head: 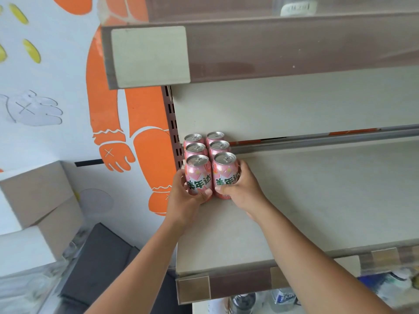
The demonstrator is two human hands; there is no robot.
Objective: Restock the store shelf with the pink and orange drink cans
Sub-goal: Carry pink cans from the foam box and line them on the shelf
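The left hand (pixel 183 196) has its grip closed around the left front can (pixel 198 175): the thumb lies across the lower front of the pink label and the other fingers curl round the can's left side. The right hand (pixel 240 189) holds the right front can (pixel 225 173) in the same closed grip, with the thumb low on the label and the fingers wrapped round the right side up near the rim. The two cans stand upright, touching side by side, with their bases on the beige shelf (pixel 317 189) near its left end. Directly behind them, four more pink cans (pixel 196 148) stand in two rows of two, packed against the held pair and reaching to the back panel by the slotted upright. Both forearms reach up from the lower edge of the view and converge on the cans, bare, with wrists roughly straight. An upper shelf (pixel 272 46) overhangs the cans. To the left, pale boxes (pixel 38 191) sit before a wall (pixel 106 98) painted with an orange figure.
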